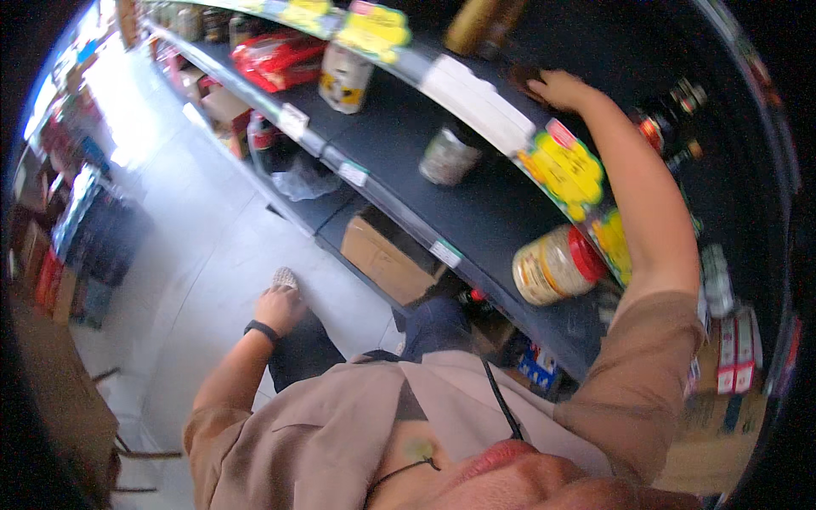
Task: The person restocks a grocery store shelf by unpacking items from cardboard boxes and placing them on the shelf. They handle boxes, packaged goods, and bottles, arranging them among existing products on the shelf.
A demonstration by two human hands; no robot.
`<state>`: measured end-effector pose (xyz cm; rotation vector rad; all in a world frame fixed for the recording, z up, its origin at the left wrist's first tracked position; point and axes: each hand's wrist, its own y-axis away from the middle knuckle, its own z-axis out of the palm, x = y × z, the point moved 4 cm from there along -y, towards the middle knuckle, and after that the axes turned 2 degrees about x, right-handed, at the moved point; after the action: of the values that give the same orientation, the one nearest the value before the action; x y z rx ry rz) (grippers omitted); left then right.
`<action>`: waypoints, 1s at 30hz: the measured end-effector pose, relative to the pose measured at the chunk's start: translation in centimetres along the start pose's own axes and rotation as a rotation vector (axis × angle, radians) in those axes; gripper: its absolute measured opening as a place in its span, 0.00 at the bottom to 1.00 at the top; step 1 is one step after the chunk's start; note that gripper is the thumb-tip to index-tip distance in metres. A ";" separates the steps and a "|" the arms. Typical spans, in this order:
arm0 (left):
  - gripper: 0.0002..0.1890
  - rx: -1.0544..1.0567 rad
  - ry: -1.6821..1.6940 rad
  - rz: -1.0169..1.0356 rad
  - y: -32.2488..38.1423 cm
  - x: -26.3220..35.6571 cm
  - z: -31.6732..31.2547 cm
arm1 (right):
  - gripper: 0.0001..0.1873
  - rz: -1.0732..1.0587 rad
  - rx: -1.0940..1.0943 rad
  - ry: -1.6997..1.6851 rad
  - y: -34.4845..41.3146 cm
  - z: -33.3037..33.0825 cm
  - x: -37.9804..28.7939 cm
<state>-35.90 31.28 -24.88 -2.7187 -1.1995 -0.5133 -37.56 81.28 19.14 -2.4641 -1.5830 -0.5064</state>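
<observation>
My right hand reaches onto the dark upper shelf, its fingertips at a dark brown, blurred thing that I cannot name; whether they grip it is unclear. Just beyond stands a yellowish-brown container. Dark bottles with red labels lie or stand beside my right forearm. My left hand, with a black band on the wrist, hangs low over my leg; its fingers look bent, and nothing can be made out in it. On the shelf below are a red-lidded plastic jar, a small clear jar and a white-and-yellow container.
Yellow price tags and a white card line the upper shelf edge. A red plastic package lies on the shelf below. An open cardboard box sits on the bottom shelf. Across the pale floor are stacked goods.
</observation>
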 end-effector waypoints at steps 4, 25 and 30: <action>0.15 -0.011 0.038 -0.010 0.6 0.9 -1.5 | 0.31 -0.158 -0.158 -0.222 1.0 -2.5 -0.2; 0.13 -0.020 0.001 -0.071 0.7 -0.3 -1.5 | 0.31 0.079 0.643 -1.653 -7.3 -8.2 1.0; 0.13 0.059 0.028 -0.022 0.3 0.3 -2.0 | 0.19 -0.021 0.617 -1.867 -8.0 -7.6 2.7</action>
<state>-36.05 30.80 -22.93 -2.6434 -1.2192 -0.5093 -45.19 84.53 26.89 -1.9810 -1.4464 2.4398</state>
